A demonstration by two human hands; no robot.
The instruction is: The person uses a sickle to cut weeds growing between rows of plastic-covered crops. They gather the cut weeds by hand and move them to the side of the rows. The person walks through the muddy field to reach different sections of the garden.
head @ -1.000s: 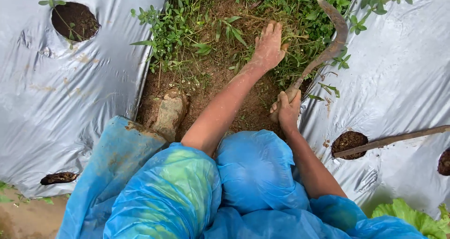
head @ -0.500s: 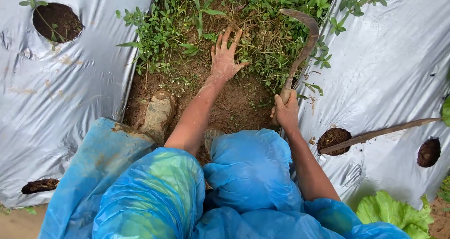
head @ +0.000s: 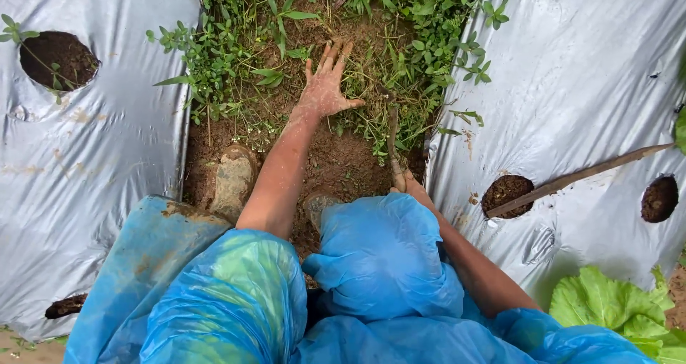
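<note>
Head view looks down on round holes cut in the silver plastic mulch sheet (head: pixel 593 85): each holds dark soil, the far-left hole (head: pixel 57 58) also a thin green seedling, and the hole on the right (head: pixel 507 192) the end of a long brown wooden stick (head: pixel 582 177) lying across the sheet. Between the sheets runs a furrow of bare brown soil (head: pixel 350 160) with low green weeds (head: pixel 229 57) farther up. Left hand (head: pixel 325 85), muddy, has its grip fully open, fingers spread and palm flat on the weeds and soil, holding nothing. Right hand (head: pixel 411 187) is mostly hidden behind the blue plastic-covered knee (head: pixel 382 250); its grip appears closed around the handle of the rusty brown sickle (head: pixel 393 146), which points up the furrow, its blade end among the weeds just right of the left hand's thumb. A muddy boot (head: pixel 232 178) stands on the soil left of the forearm.
</note>
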